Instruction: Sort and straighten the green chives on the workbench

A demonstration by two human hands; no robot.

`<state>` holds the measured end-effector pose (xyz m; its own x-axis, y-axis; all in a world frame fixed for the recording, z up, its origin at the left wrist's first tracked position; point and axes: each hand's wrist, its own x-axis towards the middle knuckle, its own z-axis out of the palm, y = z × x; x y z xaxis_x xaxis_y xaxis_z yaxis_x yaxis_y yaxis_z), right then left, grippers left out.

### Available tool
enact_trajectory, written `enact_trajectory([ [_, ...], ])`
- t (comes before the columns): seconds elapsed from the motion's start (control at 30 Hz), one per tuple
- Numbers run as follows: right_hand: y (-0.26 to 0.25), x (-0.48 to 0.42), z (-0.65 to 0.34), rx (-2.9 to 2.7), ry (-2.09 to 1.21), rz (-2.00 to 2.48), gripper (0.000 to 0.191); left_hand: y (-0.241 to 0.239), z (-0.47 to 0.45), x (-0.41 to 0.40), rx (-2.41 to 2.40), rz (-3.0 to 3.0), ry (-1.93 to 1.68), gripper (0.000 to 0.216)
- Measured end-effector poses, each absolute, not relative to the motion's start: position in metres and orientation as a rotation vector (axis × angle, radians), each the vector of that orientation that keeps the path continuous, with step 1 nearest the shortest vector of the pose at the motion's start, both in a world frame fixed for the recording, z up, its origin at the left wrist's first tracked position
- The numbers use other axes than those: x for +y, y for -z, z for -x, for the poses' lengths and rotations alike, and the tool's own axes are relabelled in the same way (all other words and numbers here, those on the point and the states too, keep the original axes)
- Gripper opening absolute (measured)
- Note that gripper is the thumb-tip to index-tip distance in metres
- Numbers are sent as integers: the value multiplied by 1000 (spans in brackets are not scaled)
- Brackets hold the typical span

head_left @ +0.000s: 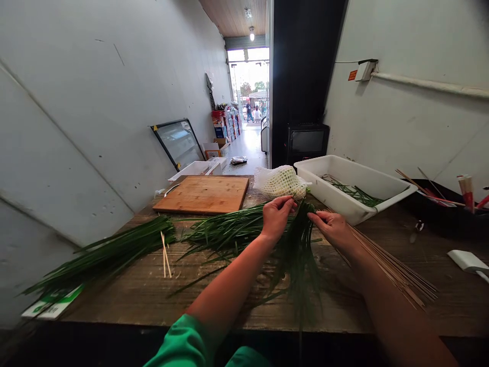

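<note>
A bunch of dark green chives point(300, 250) hangs between my hands, its long leaves fanning down toward the table's front edge. My right hand point(333, 228) pinches the bunch at its upper right side. At the upper left of the bunch, the fingertips of my left hand point(275, 216) are pressed together; what they hold is too small to make out. Behind my left hand lies a pile of loose chives point(229, 227). Thin bamboo skewers point(389, 265) lie under and beside my right forearm.
Another chive bundle point(110, 255) lies left, near two short sticks point(165, 256). A wooden cutting board point(204, 193) and foam-netted produce point(280, 182) sit at the back. A white bin point(353, 176) holding chives and a black tray point(424, 211) stand right.
</note>
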<state>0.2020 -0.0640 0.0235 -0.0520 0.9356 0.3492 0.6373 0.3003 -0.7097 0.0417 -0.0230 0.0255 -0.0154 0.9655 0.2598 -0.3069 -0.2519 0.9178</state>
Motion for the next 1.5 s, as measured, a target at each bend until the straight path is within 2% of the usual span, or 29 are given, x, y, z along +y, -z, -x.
enact_trajectory([
  [1.5,-26,-66,-199,-1759,-482,1419,52,-24,-39,-21,828,-1155,-1544,21],
])
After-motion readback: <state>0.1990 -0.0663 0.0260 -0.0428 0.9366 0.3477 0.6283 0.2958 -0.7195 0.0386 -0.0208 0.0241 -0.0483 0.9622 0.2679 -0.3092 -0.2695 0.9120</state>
